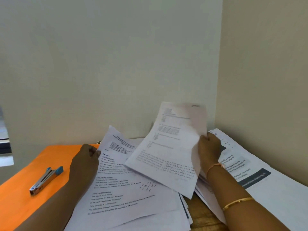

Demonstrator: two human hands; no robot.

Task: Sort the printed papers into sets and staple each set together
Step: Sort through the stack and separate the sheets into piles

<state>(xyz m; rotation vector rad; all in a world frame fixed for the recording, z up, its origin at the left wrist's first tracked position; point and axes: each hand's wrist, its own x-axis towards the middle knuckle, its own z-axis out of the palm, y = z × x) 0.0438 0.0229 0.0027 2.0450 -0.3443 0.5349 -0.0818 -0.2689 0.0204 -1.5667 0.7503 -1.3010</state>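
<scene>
My right hand [209,148] grips the right edge of a printed sheet [168,147] and holds it lifted and tilted above the pile. My left hand [86,161] holds the left edge of another printed sheet [123,185] that lies on top of a loose stack of papers [185,212] in the middle of the table. A silver stapler with blue ends [45,180] lies on the orange surface [20,202], to the left of my left forearm and apart from it.
More printed sheets with a dark banner [255,177] lie spread at the right, against the side wall. A strip of wooden tabletop [203,215] shows between the piles. Walls meet in a corner just behind the papers.
</scene>
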